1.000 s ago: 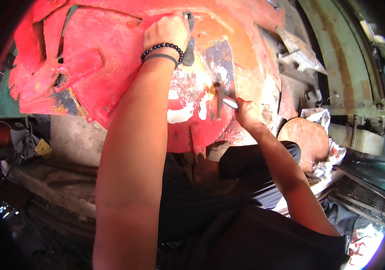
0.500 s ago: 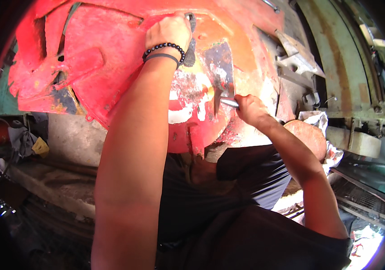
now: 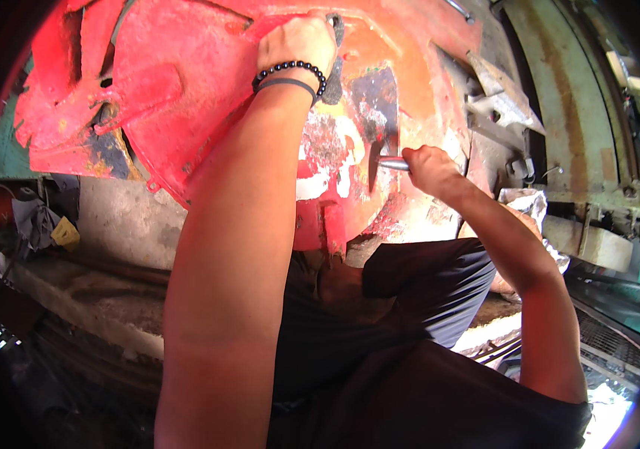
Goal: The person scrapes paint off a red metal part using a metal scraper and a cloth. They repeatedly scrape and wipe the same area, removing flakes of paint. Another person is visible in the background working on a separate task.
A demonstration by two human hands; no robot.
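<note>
My left hand (image 3: 297, 46), with a beaded bracelet at the wrist, is closed against a large red-painted metal part (image 3: 163, 112). A dark grey, rough-looking piece (image 3: 333, 91) sticks out beside its fingers; its kind is unclear. My right hand (image 3: 432, 170) is closed around a hand tool with a silvery metal shaft (image 3: 393, 162). A narrow dark shape lies across the tool's end; I cannot tell whether it is a head or a shadow. Below and between the hands, the paint is worn to a whitish, flaking patch (image 3: 323, 146), beside a bare dark patch (image 3: 376, 97).
Rusty metal scraps (image 3: 503, 108) lie right of the red part, near a long greenish metal beam (image 3: 559, 97). Grey cloth (image 3: 32, 217) hangs at the left above a concrete ledge (image 3: 73, 292). My dark-trousered leg (image 3: 432, 277) is close below the red part.
Both hands appear slightly higher and further right in the picture, as does much of the red part. The right hand's tool has shifted slightly up and right. Both grips stay closed.
</note>
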